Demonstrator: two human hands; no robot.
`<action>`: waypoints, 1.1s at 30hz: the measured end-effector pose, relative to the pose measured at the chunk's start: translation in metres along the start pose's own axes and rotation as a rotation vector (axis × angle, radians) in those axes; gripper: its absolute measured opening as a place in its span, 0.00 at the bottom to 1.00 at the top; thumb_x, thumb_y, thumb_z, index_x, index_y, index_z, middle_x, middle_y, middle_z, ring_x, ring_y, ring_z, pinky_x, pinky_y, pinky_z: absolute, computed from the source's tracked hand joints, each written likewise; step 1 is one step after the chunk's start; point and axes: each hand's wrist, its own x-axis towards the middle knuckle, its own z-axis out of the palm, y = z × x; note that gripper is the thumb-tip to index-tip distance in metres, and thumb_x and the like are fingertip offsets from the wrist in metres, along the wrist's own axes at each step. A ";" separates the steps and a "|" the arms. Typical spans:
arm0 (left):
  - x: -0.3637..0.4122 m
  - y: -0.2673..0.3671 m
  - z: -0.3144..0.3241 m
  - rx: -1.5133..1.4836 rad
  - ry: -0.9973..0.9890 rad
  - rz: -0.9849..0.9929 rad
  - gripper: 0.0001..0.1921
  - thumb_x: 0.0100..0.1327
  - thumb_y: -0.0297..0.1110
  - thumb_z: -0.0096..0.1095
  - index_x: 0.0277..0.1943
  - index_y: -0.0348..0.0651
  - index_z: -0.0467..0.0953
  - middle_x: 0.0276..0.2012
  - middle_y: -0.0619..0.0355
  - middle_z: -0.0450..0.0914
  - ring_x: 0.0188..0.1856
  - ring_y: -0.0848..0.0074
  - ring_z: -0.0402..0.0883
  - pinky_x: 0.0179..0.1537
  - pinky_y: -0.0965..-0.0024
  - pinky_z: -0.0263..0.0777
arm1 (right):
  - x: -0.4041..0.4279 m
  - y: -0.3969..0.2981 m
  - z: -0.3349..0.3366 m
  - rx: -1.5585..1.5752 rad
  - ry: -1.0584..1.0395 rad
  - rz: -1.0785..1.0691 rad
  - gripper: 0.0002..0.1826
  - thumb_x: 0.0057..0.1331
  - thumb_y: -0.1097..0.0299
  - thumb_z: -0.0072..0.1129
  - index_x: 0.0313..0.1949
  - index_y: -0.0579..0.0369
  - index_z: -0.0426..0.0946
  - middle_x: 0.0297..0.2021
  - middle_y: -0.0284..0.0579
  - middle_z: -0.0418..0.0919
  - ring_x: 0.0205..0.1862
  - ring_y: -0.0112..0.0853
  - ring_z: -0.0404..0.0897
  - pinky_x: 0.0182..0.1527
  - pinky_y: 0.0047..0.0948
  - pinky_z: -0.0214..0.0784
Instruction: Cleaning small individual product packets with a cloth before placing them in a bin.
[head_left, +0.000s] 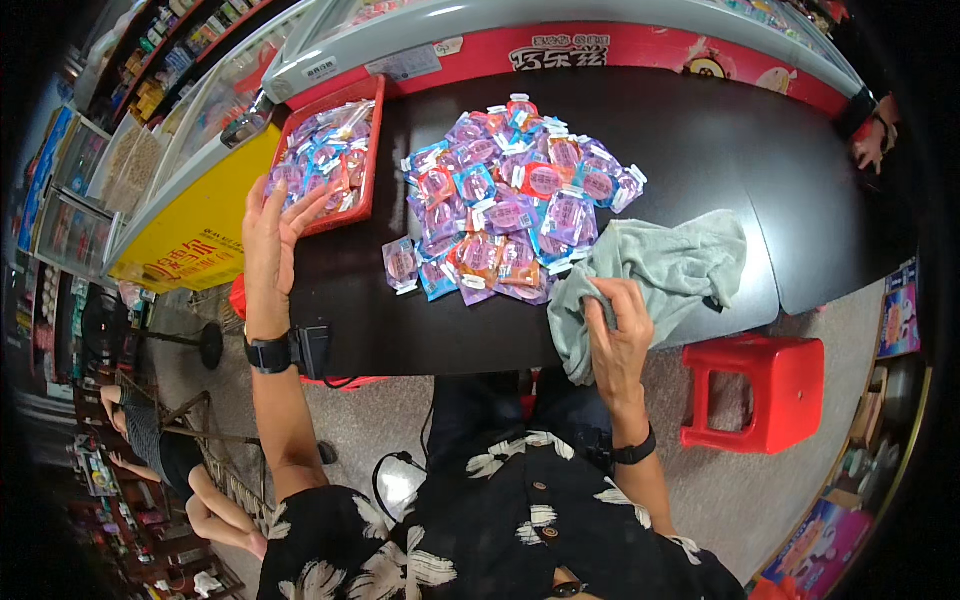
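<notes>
My left hand (279, 229) is beside the near left corner of a red plastic basket (343, 220), fingers spread and holding nothing; whether it touches the rim cannot be told. Small glossy packets (326, 157) in purple, blue and orange fill the basket. Similar sealed packets (510, 214) lie heaped on the dark tabletop (450, 345), right of the basket. My right hand (622, 322) grips a crumpled grey-green cloth (679, 251) between thumb and fingers at the table's near edge. The cloth spreads to the right and meets the heap's lower right side.
A grey-rimmed chest freezer (480, 64) borders the table's far side; a yellow-sided one (195, 225) stands left. A red plastic stool (787, 394) is at right, below the table. Another person's hand (871, 146) shows at far right. Someone reclines (150, 435) at lower left near a fan (105, 322).
</notes>
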 end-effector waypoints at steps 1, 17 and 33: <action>-0.006 -0.005 0.000 0.005 -0.005 -0.010 0.30 0.71 0.32 0.53 0.70 0.31 0.51 0.56 0.41 0.74 0.49 0.54 0.83 0.47 0.66 0.81 | 0.000 -0.001 0.000 0.008 0.000 -0.011 0.11 0.61 0.80 0.58 0.44 0.60 0.78 0.38 0.48 0.77 0.40 0.41 0.79 0.42 0.33 0.70; -0.069 -0.084 0.020 1.260 -0.495 0.168 0.32 0.60 0.33 0.67 0.66 0.37 0.65 0.66 0.39 0.66 0.67 0.52 0.67 0.67 0.59 0.61 | 0.002 0.003 0.002 0.005 0.018 -0.013 0.12 0.60 0.80 0.61 0.45 0.58 0.79 0.38 0.47 0.78 0.39 0.40 0.80 0.41 0.33 0.71; -0.126 -0.062 0.034 0.198 -0.236 -0.244 0.20 0.69 0.20 0.52 0.63 0.34 0.68 0.54 0.51 0.79 0.52 0.73 0.80 0.55 0.70 0.74 | -0.002 0.007 -0.012 0.174 -0.003 -0.007 0.13 0.59 0.81 0.60 0.44 0.59 0.79 0.38 0.47 0.79 0.38 0.37 0.80 0.41 0.31 0.71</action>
